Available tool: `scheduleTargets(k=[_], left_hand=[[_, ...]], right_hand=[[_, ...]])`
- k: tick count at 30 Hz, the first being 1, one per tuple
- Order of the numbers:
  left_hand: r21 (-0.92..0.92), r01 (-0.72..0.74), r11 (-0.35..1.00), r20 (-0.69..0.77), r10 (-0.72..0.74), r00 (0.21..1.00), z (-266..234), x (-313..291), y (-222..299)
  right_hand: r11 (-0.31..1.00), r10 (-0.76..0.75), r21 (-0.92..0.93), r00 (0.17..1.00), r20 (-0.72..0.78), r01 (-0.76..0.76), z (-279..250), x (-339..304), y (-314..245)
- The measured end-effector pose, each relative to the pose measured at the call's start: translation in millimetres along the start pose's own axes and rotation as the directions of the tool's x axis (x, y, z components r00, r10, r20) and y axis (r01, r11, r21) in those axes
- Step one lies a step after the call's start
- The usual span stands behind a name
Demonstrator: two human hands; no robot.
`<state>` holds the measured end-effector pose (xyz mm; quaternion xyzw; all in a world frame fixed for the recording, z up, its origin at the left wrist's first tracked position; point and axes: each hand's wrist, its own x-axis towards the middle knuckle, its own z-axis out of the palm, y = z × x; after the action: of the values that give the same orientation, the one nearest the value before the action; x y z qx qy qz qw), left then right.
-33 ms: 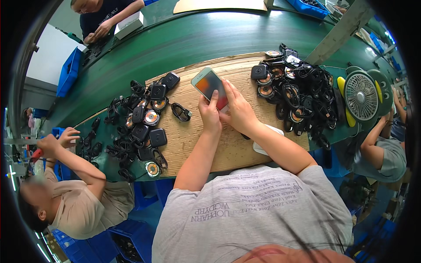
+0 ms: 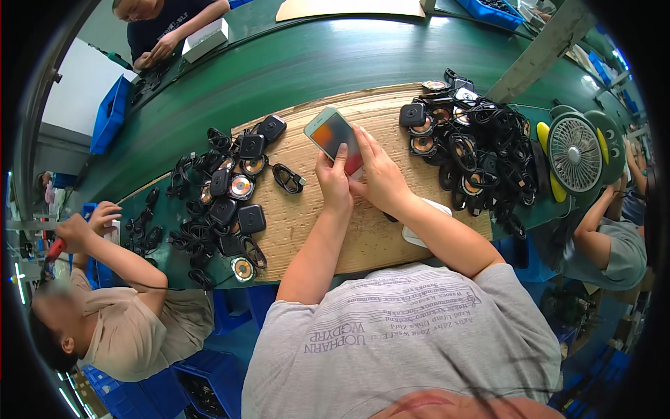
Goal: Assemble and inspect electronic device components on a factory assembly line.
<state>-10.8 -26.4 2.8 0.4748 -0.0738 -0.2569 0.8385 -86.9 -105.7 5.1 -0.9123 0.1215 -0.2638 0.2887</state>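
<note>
Presently phone (image 2: 328, 130) gripped by left hand (image 2: 334, 181) and right hand (image 2: 382, 179) near far edge of cardboard (image 2: 289, 227); might be dropped if loosened

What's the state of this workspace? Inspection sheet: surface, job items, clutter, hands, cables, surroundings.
Surface: cardboard sheet on a green bench.
Job items: phone, screen lit, held above the cardboard.
Clutter: left pile and right pile of black devices; fan at right; white item partly hidden under the right forearm.
Hands: left hand holds the phone, thumb over screen; right hand along its right edge, grip unclear.
Cables: black coils in both piles; one loose coil on the cardboard.
Surroundings: co-workers nearby; blue bin upper left.
</note>
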Motion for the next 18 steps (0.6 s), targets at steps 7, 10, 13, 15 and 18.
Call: scheduleTargets(k=[7,10,13,15,18], left_hand=[[-0.006,0.014,1.000,-0.007,-0.014,1.000,3.2,-1.1,3.4],[0.000,0.012,1.000,-0.009,-0.012,1.000,2.8,-0.8,3.0],[0.019,-0.009,1.000,-0.009,0.009,1.000,1.7,-0.2,1.7],[0.027,-0.011,1.000,-0.008,0.011,1.000,1.3,0.1,1.8],[0.050,-0.017,0.999,-0.005,0.018,1.000,0.6,0.2,2.2]], right_hand=[[1.000,0.010,-0.015,1.000,0.009,-0.010,-0.3,0.3,-0.1],[1.000,0.009,-0.015,1.000,0.010,-0.009,-0.3,0.3,-0.2],[1.000,0.008,-0.013,1.000,0.013,-0.008,-0.8,0.0,-0.7],[1.000,0.022,-0.006,1.000,0.012,-0.022,-0.9,0.2,-1.9],[0.998,0.061,0.013,0.998,0.013,-0.062,-1.4,0.2,-4.6]])
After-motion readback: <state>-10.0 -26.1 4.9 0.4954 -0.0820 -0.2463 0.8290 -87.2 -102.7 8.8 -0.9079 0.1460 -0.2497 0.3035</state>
